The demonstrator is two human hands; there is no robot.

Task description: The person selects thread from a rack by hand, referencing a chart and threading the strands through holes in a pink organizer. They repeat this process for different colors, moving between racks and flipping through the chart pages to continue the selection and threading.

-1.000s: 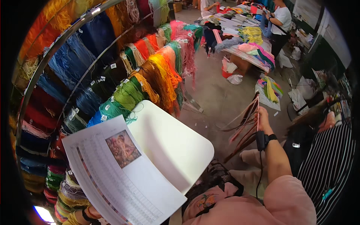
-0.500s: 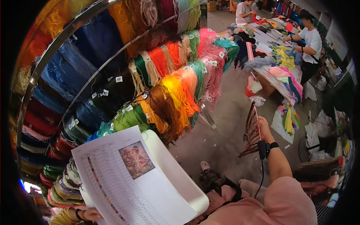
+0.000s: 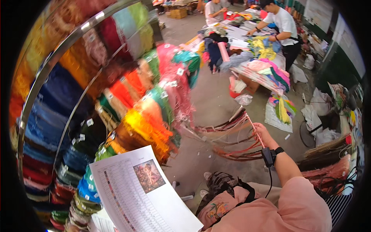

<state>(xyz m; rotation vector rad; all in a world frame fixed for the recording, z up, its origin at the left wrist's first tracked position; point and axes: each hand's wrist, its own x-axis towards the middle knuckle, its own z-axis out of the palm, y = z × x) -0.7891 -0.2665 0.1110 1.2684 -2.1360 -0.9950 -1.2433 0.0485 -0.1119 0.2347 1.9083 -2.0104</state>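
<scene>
My right hand (image 3: 264,135) is closed around a thin pale rod (image 3: 250,121). Long strands of brown, red and pinkish thread (image 3: 239,156) hang from the rod and sweep out leftward in blurred arcs. A dark box-shaped device (image 3: 267,156) with a black cable is by my wrist, beside a black band. In front of me at the lower left is a printed sheet (image 3: 162,207) with a colour-swatch table and a small picture. My left hand is out of sight. Nearby on the left, yellow and orange thread hanks (image 3: 145,129) hang on a rack.
A curved metal rail (image 3: 50,54) carries many coloured hanks along the left. Beyond, two people work at a table (image 3: 235,43) heaped with yarn; one is in a white shirt (image 3: 285,19). A red bin (image 3: 234,91) and plastic bags stand on the floor. Thread bundles (image 3: 328,170) lie at right.
The view has turned, shifting the rack and table leftward. The threads on the rod have swung out to the left. The white board behind the sheet and a yellow-sleeved person's hand have left view.
</scene>
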